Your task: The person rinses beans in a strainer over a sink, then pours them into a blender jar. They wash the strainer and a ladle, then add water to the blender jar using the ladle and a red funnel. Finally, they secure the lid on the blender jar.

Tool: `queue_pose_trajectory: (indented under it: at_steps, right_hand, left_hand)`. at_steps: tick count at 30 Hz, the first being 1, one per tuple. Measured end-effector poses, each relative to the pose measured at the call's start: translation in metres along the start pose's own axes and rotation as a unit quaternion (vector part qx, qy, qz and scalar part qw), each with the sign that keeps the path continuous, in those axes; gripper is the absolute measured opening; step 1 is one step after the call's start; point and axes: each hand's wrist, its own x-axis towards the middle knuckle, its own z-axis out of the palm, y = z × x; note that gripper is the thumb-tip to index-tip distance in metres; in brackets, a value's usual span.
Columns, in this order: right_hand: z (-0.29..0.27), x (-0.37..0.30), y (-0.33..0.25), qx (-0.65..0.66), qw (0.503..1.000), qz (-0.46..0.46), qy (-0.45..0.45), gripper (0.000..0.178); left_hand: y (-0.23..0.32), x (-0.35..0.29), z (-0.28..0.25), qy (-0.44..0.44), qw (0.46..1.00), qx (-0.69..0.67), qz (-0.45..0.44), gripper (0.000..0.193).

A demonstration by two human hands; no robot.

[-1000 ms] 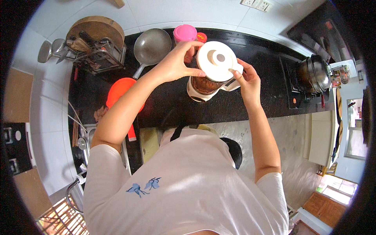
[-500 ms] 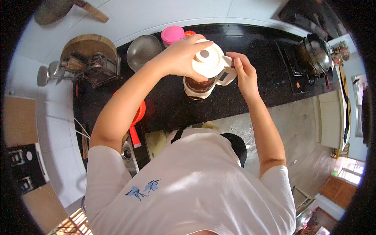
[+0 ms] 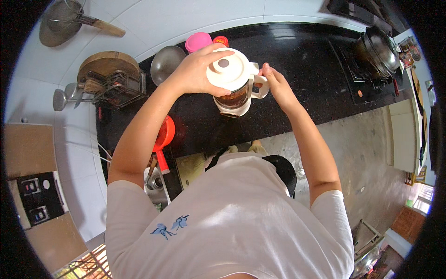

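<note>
This is a kitchen, a home one by the look of it: a black counter (image 3: 297,93) runs along a pale wall (image 3: 223,16), with a stove (image 3: 367,95) set in at its right end, bearing stacked pots (image 3: 384,53), and part of a metal sink (image 3: 153,193) showing at the lower left. At the counter's far left stand a round wooden chopping board (image 3: 109,63) and a rack (image 3: 124,88) of utensils, while a grey wok (image 3: 166,64), a pink-lidded tub (image 3: 198,42) and a white-lidded jug (image 3: 236,98) sit further along. Another pan (image 3: 58,25) hangs above.
</note>
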Motion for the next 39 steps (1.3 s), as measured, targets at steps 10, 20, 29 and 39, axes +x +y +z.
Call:
queue_pose_trajectory:
  at_steps: [10,20,29,39]
  right_hand:
    - [0.000,0.012,-0.003,-0.032,0.997,0.059,-0.034,0.057]
    - [0.003,-0.001,0.014,0.103,0.988,-0.114,-0.022,0.037]
    - [0.005,0.002,0.005,-0.095,0.957,-0.268,0.049,0.050]
    - [0.002,0.004,0.012,-0.120,0.938,-0.321,0.062,0.041]
  left_hand:
    - [-0.007,-0.001,0.006,-0.015,1.000,0.003,0.002,0.083]
    - [-0.011,-0.001,0.007,-0.035,0.999,-0.020,0.005,0.092]
    - [0.008,0.029,-0.010,-0.174,0.979,0.102,-0.012,0.117]
    - [0.012,0.037,-0.006,-0.172,0.976,0.134,0.031,0.105]
